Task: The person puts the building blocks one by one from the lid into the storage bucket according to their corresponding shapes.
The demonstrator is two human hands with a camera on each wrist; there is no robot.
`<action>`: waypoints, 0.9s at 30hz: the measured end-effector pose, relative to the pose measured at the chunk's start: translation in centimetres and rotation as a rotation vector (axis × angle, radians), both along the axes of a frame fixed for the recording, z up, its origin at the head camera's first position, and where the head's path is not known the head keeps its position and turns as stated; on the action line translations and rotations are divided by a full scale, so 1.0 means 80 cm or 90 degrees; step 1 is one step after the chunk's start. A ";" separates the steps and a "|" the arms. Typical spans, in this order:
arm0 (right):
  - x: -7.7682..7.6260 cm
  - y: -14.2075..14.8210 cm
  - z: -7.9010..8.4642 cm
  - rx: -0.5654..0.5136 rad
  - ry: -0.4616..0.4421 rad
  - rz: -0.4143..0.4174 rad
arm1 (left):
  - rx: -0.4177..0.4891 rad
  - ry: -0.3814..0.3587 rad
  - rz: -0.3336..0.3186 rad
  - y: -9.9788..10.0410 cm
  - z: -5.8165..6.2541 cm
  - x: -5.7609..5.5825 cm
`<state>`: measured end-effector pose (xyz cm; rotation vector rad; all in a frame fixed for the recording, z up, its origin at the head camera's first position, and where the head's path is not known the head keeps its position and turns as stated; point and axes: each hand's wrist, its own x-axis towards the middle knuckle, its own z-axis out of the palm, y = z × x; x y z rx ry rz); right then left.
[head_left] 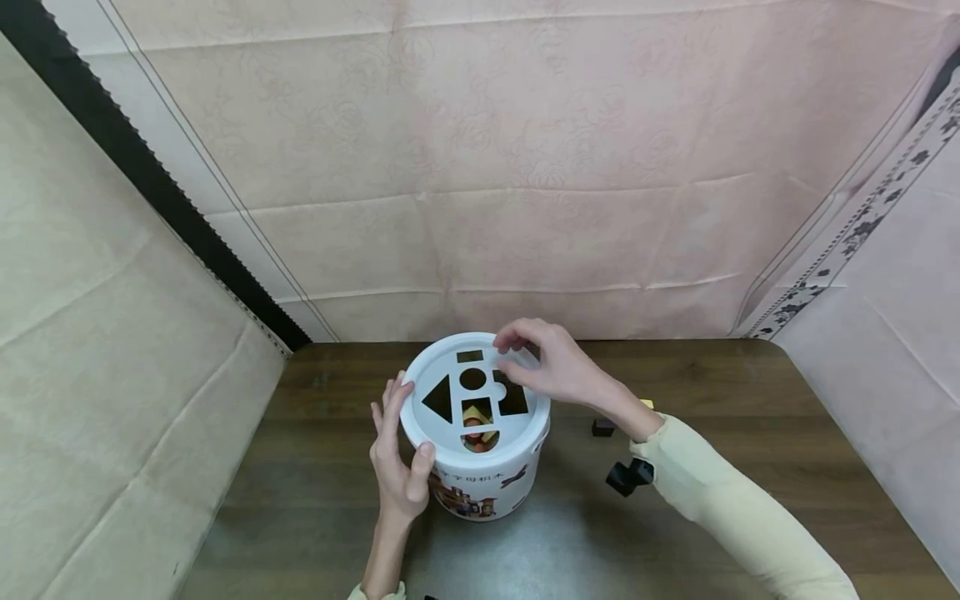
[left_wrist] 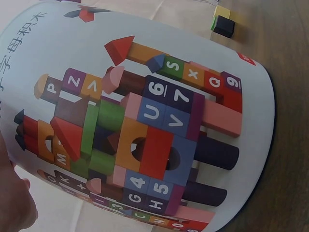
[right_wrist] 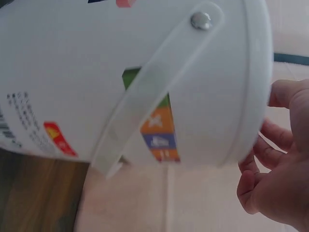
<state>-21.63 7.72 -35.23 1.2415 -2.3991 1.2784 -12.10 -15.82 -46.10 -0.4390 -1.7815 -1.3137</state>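
Note:
A white bucket (head_left: 480, 496) with printed toy-block pictures stands on the table. Its pale lid (head_left: 431, 433) has several shaped holes, with coloured blocks (head_left: 480, 440) showing through the nearest ones. My left hand (head_left: 400, 467) rests against the left side of the rim, fingers spread and thumb on the near edge. Over the lid's right part is my right hand (head_left: 551, 362), its fingers loosely bent and thumb apart, with nothing visible between them. In the right wrist view those fingers (right_wrist: 275, 145) lie beside the rim, and the bucket's handle (right_wrist: 149, 92) hangs down its side.
Black blocks (head_left: 630, 477) lie on the wooden table (head_left: 315, 500) near the right forearm. Another dark block (head_left: 603, 427) sits farther back, with a yellow piece (head_left: 647, 403) close by. Pale cloth (head_left: 525, 208) hangs behind the table and at both sides.

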 end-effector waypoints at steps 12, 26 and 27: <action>0.001 0.106 -0.036 -0.037 -0.079 -0.171 | 0.000 0.004 0.001 0.000 0.000 0.000; 0.011 0.201 -0.110 -0.001 -0.099 -0.266 | 0.001 0.003 -0.001 0.000 0.000 0.000; 0.012 0.205 -0.114 -0.002 -0.101 -0.268 | 0.001 0.003 -0.001 0.000 0.000 0.000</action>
